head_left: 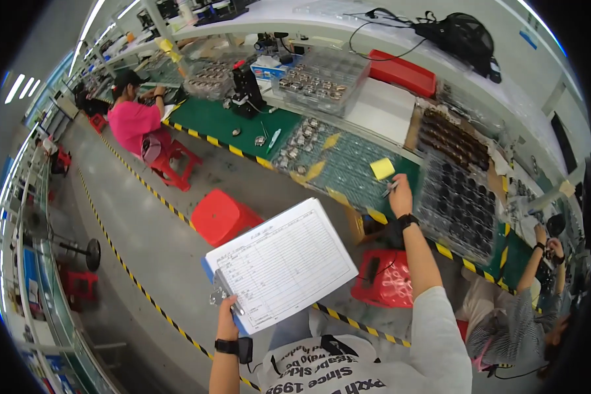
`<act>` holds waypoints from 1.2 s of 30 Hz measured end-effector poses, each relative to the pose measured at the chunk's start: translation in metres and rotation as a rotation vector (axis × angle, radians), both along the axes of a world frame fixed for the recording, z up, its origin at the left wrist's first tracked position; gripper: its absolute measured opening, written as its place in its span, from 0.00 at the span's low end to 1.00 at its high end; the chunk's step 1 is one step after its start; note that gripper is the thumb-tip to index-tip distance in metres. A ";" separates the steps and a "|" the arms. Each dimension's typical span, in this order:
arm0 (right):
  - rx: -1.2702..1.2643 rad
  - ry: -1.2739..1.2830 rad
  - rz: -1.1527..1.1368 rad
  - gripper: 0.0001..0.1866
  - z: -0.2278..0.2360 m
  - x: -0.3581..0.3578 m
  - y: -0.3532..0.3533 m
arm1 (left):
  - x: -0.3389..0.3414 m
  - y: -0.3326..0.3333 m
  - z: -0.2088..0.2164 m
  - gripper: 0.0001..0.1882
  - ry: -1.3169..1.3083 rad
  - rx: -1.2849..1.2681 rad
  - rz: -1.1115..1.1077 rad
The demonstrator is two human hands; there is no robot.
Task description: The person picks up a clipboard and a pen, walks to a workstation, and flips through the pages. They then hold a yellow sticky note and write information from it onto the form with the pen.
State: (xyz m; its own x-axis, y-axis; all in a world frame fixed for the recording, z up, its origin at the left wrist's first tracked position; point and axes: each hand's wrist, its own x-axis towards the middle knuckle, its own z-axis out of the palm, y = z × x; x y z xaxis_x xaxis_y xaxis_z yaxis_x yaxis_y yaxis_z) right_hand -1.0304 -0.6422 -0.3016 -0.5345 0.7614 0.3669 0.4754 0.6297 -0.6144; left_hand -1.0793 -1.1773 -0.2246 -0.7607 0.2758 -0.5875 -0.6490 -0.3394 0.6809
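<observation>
Left hand grips clipboard, right hand pinches pen

Its sheet faces up over the floor; the apparent pen is near a yellow note on the table. Probably checking or recording; writing calls for steadying the surface.

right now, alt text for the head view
The person's left hand holds a clipboard of forms; the right hand, gripping something slim, is beside yellow paper at a green workbench with plastic trays. A coworker in pink sits farther left.
</observation>
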 end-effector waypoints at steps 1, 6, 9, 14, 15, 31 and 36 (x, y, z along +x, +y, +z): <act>-0.007 -0.008 -0.016 0.15 -0.014 -0.017 0.017 | -0.044 0.020 -0.018 0.25 -0.006 -0.008 -0.067; 0.143 -0.137 -0.201 0.13 -0.046 -0.071 0.066 | -0.228 0.136 -0.092 0.24 0.044 -0.068 -0.394; 0.017 -0.092 -0.219 0.12 -0.049 -0.083 0.071 | -0.300 0.221 -0.076 0.22 0.092 -0.075 -0.483; -0.185 0.145 -0.192 0.11 -0.036 -0.078 0.051 | -0.386 0.291 -0.114 0.19 0.289 -0.364 -0.715; -0.190 0.127 -0.208 0.11 -0.027 -0.075 0.041 | -0.394 0.295 -0.119 0.19 0.340 -0.456 -0.755; -0.514 0.182 -0.578 0.11 0.049 -0.110 -0.088 | -0.304 0.393 -0.094 0.34 1.797 -0.315 -1.529; -0.453 0.244 -0.630 0.11 0.055 -0.113 -0.106 | -0.319 0.399 -0.087 0.34 1.763 -0.187 -1.594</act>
State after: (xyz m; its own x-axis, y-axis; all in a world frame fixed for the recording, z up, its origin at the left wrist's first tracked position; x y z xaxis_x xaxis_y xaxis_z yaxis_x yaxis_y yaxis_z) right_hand -1.1430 -0.7483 -0.2464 0.0989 0.9951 0.0015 0.4770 -0.0461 -0.8777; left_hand -1.3979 -0.7785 -0.3111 0.2922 0.9555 0.0407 0.7504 -0.2554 0.6097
